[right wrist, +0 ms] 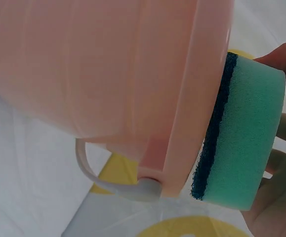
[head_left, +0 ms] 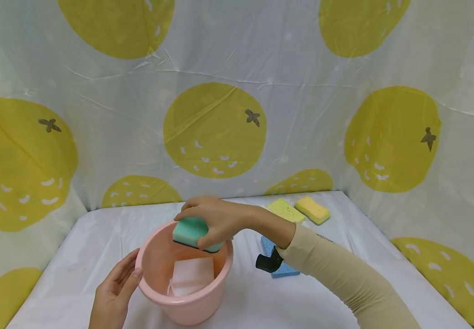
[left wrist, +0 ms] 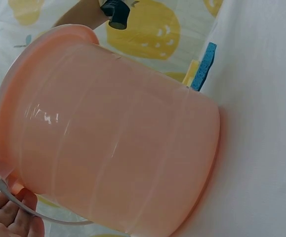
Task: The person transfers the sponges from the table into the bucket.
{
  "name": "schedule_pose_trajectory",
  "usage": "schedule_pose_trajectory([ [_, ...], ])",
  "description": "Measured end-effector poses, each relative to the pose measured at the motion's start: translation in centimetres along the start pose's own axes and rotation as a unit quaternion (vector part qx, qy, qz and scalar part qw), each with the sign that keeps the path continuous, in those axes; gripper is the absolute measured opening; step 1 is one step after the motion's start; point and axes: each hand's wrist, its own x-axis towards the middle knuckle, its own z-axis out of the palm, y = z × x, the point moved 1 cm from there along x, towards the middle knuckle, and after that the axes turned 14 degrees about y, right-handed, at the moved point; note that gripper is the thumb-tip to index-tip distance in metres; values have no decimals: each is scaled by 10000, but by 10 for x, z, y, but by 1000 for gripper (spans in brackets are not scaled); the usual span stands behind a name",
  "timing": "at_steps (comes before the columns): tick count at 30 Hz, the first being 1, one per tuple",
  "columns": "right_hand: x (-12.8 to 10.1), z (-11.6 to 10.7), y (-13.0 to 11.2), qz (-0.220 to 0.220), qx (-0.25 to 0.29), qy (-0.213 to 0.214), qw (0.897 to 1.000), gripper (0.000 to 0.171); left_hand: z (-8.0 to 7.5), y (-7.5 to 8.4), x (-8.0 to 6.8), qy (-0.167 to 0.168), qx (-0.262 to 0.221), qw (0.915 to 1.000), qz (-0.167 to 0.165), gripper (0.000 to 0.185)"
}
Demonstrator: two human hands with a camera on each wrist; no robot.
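Green sponge (head_left: 190, 231) with its dark scouring side down, gripped by the right hand (head_left: 216, 219) right over the pink bucket's (head_left: 187, 299) rim; left hand (head_left: 115, 288) rests flat-fingered against the bucket's side, white sponge (head_left: 192, 275) inside.

I am seeing one pink bucket (head_left: 187, 292), four sponges, and one white pad (head_left: 192, 275) inside.

From the head view I look forward and down across the table (head_left: 97, 228), at middle range. My left wrist view sits close against the bucket (left wrist: 113, 148) wall; the right wrist view is close at its rim. All three share the bucket.
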Motion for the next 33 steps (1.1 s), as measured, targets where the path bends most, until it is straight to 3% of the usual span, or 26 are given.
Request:
schedule_pose_trajectory([
  [14,9,17,-7,51,29,-469,9989,64,3,3,-1,-30,335,9992,-233,45],
  [33,17,21,-8,-106,-311,-701,9970,66,1,1,-2,-39,-60,10000,-52,43],
])
